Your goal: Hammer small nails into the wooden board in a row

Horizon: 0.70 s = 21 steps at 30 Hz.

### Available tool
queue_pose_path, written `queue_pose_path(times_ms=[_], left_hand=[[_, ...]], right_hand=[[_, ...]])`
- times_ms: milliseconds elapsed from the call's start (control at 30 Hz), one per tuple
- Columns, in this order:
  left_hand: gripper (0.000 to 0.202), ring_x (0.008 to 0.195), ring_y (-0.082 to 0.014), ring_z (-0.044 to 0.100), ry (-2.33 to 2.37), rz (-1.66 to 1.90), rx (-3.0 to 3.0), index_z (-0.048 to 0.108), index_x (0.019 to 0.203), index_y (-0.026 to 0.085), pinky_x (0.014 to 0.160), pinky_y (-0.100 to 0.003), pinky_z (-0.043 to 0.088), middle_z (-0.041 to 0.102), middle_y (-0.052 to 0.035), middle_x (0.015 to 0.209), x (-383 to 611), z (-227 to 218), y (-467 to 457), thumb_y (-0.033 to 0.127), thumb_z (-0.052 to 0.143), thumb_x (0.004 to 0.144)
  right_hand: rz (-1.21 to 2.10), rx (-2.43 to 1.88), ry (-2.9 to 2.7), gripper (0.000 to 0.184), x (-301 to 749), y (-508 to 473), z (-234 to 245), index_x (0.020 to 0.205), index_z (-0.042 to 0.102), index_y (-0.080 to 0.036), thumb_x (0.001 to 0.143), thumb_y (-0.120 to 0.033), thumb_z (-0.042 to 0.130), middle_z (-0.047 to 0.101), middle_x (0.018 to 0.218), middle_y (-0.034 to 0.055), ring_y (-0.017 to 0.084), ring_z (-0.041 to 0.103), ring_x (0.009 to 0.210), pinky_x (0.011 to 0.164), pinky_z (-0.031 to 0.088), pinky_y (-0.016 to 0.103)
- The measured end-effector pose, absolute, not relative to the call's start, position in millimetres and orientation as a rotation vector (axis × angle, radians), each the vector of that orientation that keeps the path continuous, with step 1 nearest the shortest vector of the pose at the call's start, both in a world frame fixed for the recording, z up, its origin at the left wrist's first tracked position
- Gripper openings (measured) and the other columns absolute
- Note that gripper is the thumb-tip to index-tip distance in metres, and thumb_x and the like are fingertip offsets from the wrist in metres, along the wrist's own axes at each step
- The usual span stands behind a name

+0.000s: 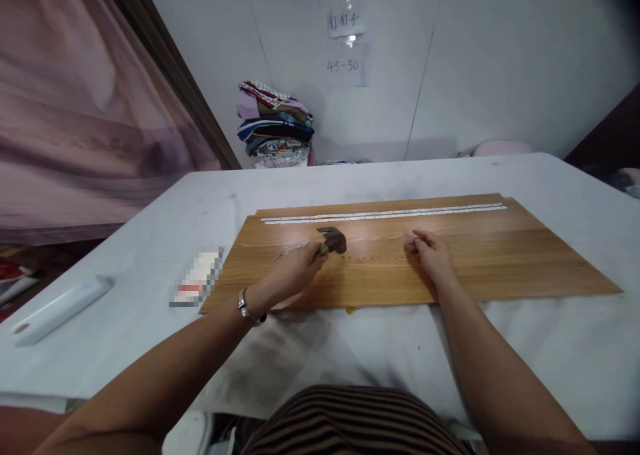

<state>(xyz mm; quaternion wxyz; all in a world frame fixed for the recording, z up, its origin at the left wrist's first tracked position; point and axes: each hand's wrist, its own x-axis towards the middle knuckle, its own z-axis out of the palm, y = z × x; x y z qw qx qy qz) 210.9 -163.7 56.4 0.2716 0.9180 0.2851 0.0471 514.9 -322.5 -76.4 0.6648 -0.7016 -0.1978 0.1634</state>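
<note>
My left hand is wrapped round the handle of a claw hammer, whose dark metal head is raised over a wooden board. To the right, my right hand is pinched just above the board; what its fingertips hold, if anything, is too small to make out. Between the two hands runs a line of small dark dots, either nails or holes; I cannot tell which. Several loose nails lie on the board just behind my left hand.
Two pale measuring strips run along the board's far side. The board lies on a white-covered table. Left of it are a blurred-out flat object and a long white object. Folded clothes are stacked by the wall.
</note>
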Motion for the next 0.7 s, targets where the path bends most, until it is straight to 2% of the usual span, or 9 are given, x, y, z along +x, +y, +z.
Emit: queue_pose_path(times_ms=[367,700], left_hand=[[0.018,0.088,-0.0240,0.064,0.745,0.120,2.520,0.062,0.092,0.023,0.081,-0.036,0.047,0.071,-0.0068,0.097,212.3,53.6,-167.6,0.031,0.047,0.098],[0.019,0.080,-0.0229,0.065,0.784,0.092,2.463,0.060,0.095,0.022,0.072,-0.033,0.045,0.073,-0.0061,0.090,211.7,56.5,-161.5,0.034,0.046,0.100]], right_hand=[[0.372,-1.589,-0.458,0.045,516.1,-323.3,-77.5,0.102,0.077,-0.019,0.070,-0.050,0.070,0.076,0.076,0.0050,0.017,0.066,0.063,0.066,0.055,0.034],[0.354,-1.610,-0.473,0.049,516.1,-323.1,-77.1,0.103,0.076,-0.019,0.069,-0.053,0.067,0.075,0.076,0.0052,0.017,0.067,0.063,0.067,0.055,0.033]])
